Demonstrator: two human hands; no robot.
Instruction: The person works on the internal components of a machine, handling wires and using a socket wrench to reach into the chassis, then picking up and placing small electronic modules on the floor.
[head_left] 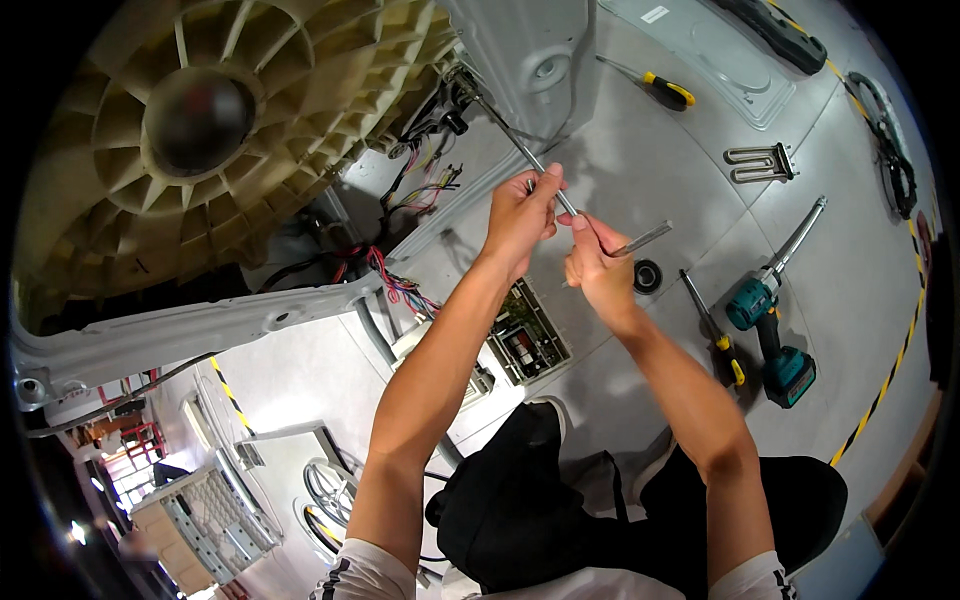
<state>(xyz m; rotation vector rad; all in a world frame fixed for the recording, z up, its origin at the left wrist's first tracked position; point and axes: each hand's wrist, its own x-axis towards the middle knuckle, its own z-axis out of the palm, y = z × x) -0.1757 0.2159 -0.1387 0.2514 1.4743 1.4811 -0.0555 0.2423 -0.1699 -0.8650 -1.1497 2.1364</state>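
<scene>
Two hands [520,222] [602,275]: metal rod [516,139] | cabinet [190,335]: ribbed tub [290,100], apparently rod's far end

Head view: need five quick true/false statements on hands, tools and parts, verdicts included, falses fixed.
1. The left hand grips the long metal rod. True.
2. The right hand is spread flat and empty. False: its fingers are curled, with a metal bar jutting out.
3. The heating element lies on the floor. True.
4. The cordless driver is left of both hands. False: it lies to their right.
5. Coloured wires show near the ribbed plastic tub. True.
</scene>
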